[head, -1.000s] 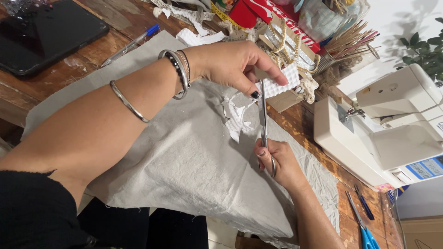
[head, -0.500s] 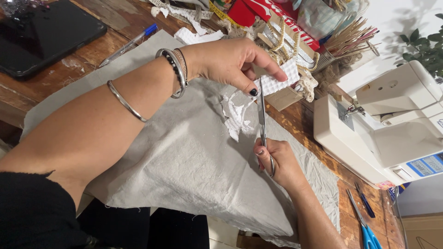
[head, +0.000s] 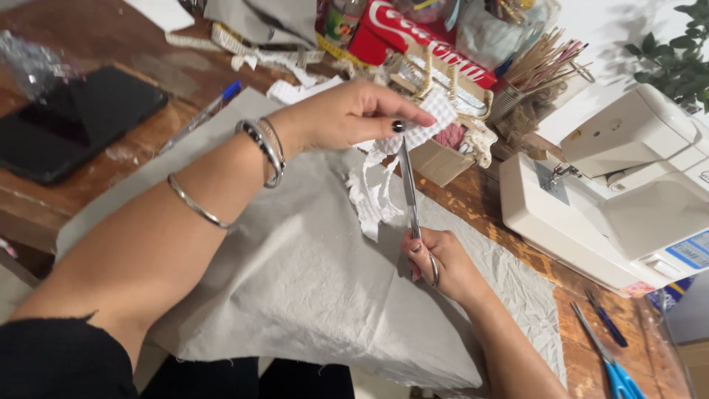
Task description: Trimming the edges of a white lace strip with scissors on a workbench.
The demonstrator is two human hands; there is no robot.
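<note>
1. Spread over the middle of the tabletop (head: 88, 214) and hanging off its near edge: grey cloth (head: 310, 295), large, soft, creased. Likely light and limp; best gathered by an edge or a fold, since a flat pinch would only lift a peak.
2. Standing at the right edge: white sewing machine (head: 628, 192), well apart from both hands.
3. Lying near the far left corner: black tablet (head: 74, 122), with a blue pen (head: 203, 114) between it and the cloth.
4. Raised above the cloth's middle: left hand (head: 347, 118), fingers closed in a pinch on the top of the white lace strip (head: 380, 185), bracelets at the wrist.
5. Lower and nearer the right: right hand (head: 443, 262), fingers threaded through the loops of the scissors (head: 410, 196), gripping them.
6. Dangling from the pinch, just above the cloth: the lace strip, thin, openwork, floppy. Probably easy to fray or tear; held taut from its upper end so the blades can bite.
7. Pointing up along the lace: slim blades, nearly shut, touching the strip's right side.
8. Compared with half a second ago: much the same grip and pose, scissors in about the same place along the lace, the view itself slightly shifted.
</note>
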